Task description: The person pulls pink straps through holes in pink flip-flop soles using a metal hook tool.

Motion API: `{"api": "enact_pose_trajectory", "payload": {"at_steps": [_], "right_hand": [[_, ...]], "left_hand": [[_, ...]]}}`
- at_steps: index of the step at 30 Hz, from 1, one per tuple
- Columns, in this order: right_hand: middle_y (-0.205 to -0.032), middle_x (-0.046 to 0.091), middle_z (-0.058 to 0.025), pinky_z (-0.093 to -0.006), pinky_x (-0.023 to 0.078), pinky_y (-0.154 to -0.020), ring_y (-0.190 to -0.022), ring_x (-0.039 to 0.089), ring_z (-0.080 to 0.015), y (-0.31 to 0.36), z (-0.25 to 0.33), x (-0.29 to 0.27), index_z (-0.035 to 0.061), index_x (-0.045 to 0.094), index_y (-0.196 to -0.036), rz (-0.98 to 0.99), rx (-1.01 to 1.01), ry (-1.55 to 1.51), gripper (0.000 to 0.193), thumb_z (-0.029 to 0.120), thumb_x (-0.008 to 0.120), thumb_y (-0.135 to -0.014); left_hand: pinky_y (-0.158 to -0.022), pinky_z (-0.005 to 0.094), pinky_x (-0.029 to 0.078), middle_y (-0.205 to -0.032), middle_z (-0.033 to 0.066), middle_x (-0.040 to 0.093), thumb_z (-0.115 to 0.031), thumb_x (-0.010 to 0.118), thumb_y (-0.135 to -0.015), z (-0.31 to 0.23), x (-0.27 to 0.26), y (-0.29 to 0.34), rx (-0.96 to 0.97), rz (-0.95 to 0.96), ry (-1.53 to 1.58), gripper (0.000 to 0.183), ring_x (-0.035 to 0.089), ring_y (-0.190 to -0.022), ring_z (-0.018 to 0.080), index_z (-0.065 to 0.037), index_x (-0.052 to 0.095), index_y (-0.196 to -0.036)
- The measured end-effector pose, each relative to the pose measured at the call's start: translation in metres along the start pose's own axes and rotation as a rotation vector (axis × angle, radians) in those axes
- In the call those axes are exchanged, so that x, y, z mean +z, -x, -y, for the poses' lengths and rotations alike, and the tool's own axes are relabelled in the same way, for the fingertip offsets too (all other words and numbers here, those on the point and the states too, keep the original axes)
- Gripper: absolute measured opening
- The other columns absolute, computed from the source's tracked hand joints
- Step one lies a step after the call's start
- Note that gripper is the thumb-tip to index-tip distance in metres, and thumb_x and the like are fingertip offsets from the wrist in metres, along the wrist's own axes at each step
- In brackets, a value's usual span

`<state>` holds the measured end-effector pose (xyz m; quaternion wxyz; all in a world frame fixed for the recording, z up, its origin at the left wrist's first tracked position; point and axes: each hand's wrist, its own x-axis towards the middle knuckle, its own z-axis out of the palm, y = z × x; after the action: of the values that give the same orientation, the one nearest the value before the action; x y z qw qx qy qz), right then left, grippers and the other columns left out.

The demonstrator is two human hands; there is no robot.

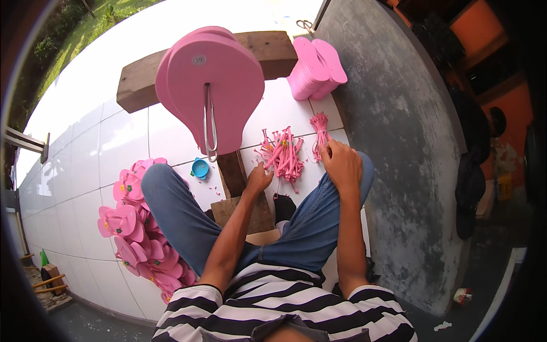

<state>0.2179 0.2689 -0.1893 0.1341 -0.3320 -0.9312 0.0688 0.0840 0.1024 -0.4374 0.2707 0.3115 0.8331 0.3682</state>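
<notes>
My left hand [260,178] is low beside a loose pile of pink sandal straps [285,157], its fingers drawn together; anything between them is too small to make out. Over my right knee, my right hand [344,164] has its fingers curled by the lower end of a tied bundle of pink straps [320,128]. Whether it grips that bundle is hidden. In front of me, pink foot-shaped soles [222,74] lie stacked on a wooden beam stand [137,82]. A bent metal wire tool [209,125] rises from the top sole's narrower end.
Finished pink sandals [134,222] are heaped left of my left knee. A small blue dish [199,168] sits among pink scraps on the white tiles. Two stacks of soles [316,71] and scissors [305,24] are at the far right, beside a grey wall [393,148].
</notes>
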Motion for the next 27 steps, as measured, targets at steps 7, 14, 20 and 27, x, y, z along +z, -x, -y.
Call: {"api": "enact_pose_trajectory", "payload": {"at_steps": [7,14,20,27], "right_hand": [[-0.097,0.066,-0.0170,-0.0458,0.050,-0.085,-0.095,0.065,-0.0360,-0.046,0.031,0.105,0.0039,0.062,-0.103,0.100,0.284,-0.301,0.027,0.026,0.058,-0.088],[-0.123,0.059,-0.0201,-0.0516,0.044,-0.097,-0.116,0.055,-0.0403,-0.018,0.012,0.264,0.0046,0.058,-0.122,0.210,0.518,-0.172,0.040,0.029,0.055,-0.090],[-0.112,0.066,-0.0228,-0.0525,0.047,-0.093,-0.108,0.062,-0.0409,-0.035,0.029,0.222,0.0023,0.064,-0.112,0.299,0.634,-0.176,0.037,0.030,0.053,-0.090],[-0.083,0.068,-0.0177,-0.0446,0.049,-0.064,-0.069,0.065,-0.0335,-0.033,0.027,0.111,-0.0003,0.062,-0.084,-0.022,0.433,-0.548,0.029,0.027,0.053,-0.088]], "left_hand": [[-0.087,0.0500,0.051,-0.098,0.0276,0.068,-0.039,0.061,-0.089,0.004,0.010,0.013,0.054,0.242,-0.072,0.052,0.065,-0.097,0.0442,-0.008,0.053,-0.130],[-0.085,0.0479,0.051,-0.107,0.0221,0.069,-0.035,0.061,-0.091,-0.041,-0.037,0.035,0.206,0.257,-0.124,0.045,0.065,-0.100,0.0398,-0.008,0.055,-0.126],[-0.080,0.0460,0.052,-0.105,0.0208,0.069,-0.031,0.061,-0.092,-0.045,-0.064,0.044,0.167,0.159,-0.174,0.039,0.067,-0.095,0.0372,-0.009,0.057,-0.124],[-0.074,0.0385,0.054,-0.102,0.0145,0.070,-0.022,0.062,-0.092,-0.091,-0.083,0.037,0.191,0.034,0.300,0.036,0.070,-0.090,0.0279,-0.006,0.058,-0.125]]}}
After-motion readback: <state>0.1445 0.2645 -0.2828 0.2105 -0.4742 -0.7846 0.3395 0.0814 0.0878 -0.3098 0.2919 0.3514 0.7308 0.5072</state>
